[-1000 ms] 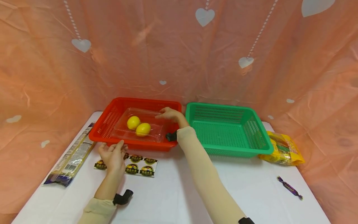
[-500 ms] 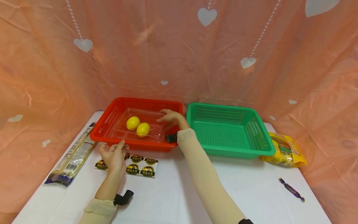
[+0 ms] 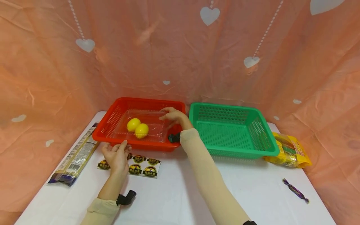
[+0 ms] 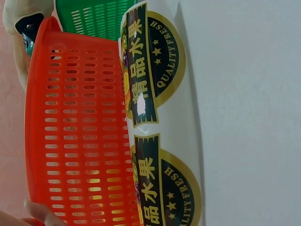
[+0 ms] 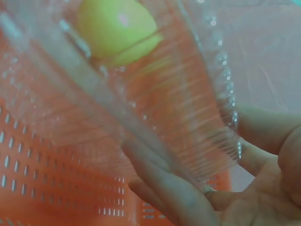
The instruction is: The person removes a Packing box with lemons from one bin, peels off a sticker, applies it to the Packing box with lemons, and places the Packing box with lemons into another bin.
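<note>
In the head view, my right hand [image 3: 175, 118] reaches into the red basket [image 3: 135, 144] and grips the right end of a clear plastic container [image 3: 156, 126]. Its thumb and fingers lie on opposite sides of the container's end in the right wrist view. Two yellow lemons [image 3: 137, 127] sit together in the container's left half; one lemon [image 5: 117, 30] shows through the plastic up close. My left hand [image 3: 116, 157] is at the basket's front rim, its loosely bent fingers touching the rim. Part of that hand is out of the left wrist view.
A green basket [image 3: 225, 137] stands to the right, beside a yellow candy bag [image 3: 289, 151]. A purple-wrapped candy [image 3: 296, 190] lies nearer. Printed fruit labels [image 4: 164, 183] lie before the red basket. A long packet [image 3: 74, 156] lies left, and a curtain [image 3: 180, 56] hangs behind.
Both lemons have shifted slightly left within the red basket, the nearer one more. My right hand keeps its grip on the container. The left hand stays at the rim; the head view drifts slightly.
</note>
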Action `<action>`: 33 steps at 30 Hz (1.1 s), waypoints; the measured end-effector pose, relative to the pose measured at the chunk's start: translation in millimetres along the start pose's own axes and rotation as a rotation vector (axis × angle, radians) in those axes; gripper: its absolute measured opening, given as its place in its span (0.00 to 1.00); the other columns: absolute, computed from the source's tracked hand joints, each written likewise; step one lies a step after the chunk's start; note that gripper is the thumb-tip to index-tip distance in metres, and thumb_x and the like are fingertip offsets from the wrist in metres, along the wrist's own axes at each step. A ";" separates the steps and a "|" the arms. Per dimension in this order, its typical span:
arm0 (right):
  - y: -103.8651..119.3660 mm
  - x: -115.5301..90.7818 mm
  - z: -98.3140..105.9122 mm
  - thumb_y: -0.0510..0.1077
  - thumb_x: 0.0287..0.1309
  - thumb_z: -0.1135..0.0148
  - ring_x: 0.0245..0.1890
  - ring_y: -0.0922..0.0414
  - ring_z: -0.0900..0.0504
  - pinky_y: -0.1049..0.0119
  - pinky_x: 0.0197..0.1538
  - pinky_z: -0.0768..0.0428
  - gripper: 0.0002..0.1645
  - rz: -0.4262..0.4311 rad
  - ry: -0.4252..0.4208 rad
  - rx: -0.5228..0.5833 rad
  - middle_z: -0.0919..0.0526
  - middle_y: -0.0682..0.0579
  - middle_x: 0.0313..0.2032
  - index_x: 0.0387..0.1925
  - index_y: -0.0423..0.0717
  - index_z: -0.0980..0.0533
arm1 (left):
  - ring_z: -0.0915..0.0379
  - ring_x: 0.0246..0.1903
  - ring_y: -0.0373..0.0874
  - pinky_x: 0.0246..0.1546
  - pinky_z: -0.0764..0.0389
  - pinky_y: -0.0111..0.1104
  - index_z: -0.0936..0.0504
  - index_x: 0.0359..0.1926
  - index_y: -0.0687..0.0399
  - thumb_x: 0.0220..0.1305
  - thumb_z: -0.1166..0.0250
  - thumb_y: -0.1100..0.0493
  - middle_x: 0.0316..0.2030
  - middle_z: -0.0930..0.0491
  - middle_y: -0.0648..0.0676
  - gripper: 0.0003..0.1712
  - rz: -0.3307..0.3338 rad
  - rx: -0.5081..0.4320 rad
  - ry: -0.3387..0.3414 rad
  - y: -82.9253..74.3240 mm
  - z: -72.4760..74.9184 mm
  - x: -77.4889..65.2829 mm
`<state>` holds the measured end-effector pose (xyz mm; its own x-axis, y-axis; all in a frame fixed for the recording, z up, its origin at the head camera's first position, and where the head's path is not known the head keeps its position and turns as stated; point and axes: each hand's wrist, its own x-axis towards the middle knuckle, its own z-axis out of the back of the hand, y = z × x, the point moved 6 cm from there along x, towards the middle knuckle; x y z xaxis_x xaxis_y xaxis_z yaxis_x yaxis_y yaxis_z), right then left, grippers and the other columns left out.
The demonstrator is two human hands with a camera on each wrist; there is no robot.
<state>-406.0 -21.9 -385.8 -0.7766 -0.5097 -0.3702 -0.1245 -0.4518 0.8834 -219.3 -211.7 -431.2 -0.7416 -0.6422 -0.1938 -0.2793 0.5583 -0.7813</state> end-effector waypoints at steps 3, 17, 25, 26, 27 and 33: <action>-0.1 0.6 1.5 0.40 0.68 0.39 0.59 0.44 0.28 0.52 0.45 0.15 0.35 0.003 -0.010 0.019 0.40 0.43 0.70 0.73 0.44 0.39 | 0.25 0.20 0.41 0.27 0.19 0.26 0.48 0.53 0.50 0.65 0.39 0.76 0.25 0.33 0.51 0.30 0.000 0.000 -0.006 1.9 1.1 0.3; 14.1 -19.7 23.1 0.39 0.70 0.42 0.59 0.43 0.26 0.48 0.47 0.16 0.33 0.045 0.011 0.218 0.36 0.43 0.69 0.73 0.47 0.39 | 0.25 0.21 0.40 0.28 0.19 0.26 0.48 0.52 0.50 0.64 0.37 0.75 0.25 0.33 0.51 0.31 -0.001 0.009 -0.004 7.1 -3.6 4.7; 19.1 -44.1 49.5 0.39 0.72 0.45 0.33 0.52 0.20 0.56 0.37 0.14 0.32 0.098 0.034 0.188 0.38 0.42 0.69 0.73 0.47 0.40 | 0.25 0.21 0.41 0.29 0.19 0.26 0.50 0.58 0.52 0.65 0.38 0.74 0.28 0.33 0.52 0.33 -0.003 0.022 0.013 5.0 -6.9 14.0; 18.4 -47.0 52.0 0.39 0.72 0.44 0.29 0.53 0.20 0.57 0.36 0.14 0.32 0.103 0.035 0.179 0.37 0.41 0.69 0.74 0.47 0.40 | 0.25 0.22 0.41 0.29 0.19 0.26 0.50 0.58 0.53 0.65 0.38 0.74 0.28 0.33 0.52 0.34 0.000 0.028 0.011 4.8 -6.9 14.9; 17.8 -50.1 54.3 0.39 0.72 0.44 0.25 0.53 0.22 0.58 0.35 0.14 0.33 0.108 0.034 0.163 0.37 0.41 0.69 0.74 0.48 0.41 | 0.25 0.22 0.41 0.29 0.19 0.26 0.50 0.59 0.52 0.65 0.38 0.74 0.29 0.33 0.52 0.34 0.005 0.030 0.009 4.7 -6.6 15.7; 15.6 -75.5 70.5 0.39 0.72 0.45 0.43 0.45 0.22 0.57 0.39 0.15 0.36 0.133 0.023 0.132 0.43 0.39 0.72 0.76 0.49 0.45 | 0.25 0.22 0.41 0.30 0.18 0.26 0.51 0.60 0.52 0.65 0.38 0.74 0.29 0.33 0.52 0.34 0.021 0.040 0.007 6.6 -5.8 18.6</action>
<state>-392.9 61.2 -323.9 -0.7776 -0.5756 -0.2532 -0.1034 -0.2801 0.9544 -238.4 -217.0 -436.5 -0.7510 -0.6271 -0.2065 -0.2391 0.5499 -0.8003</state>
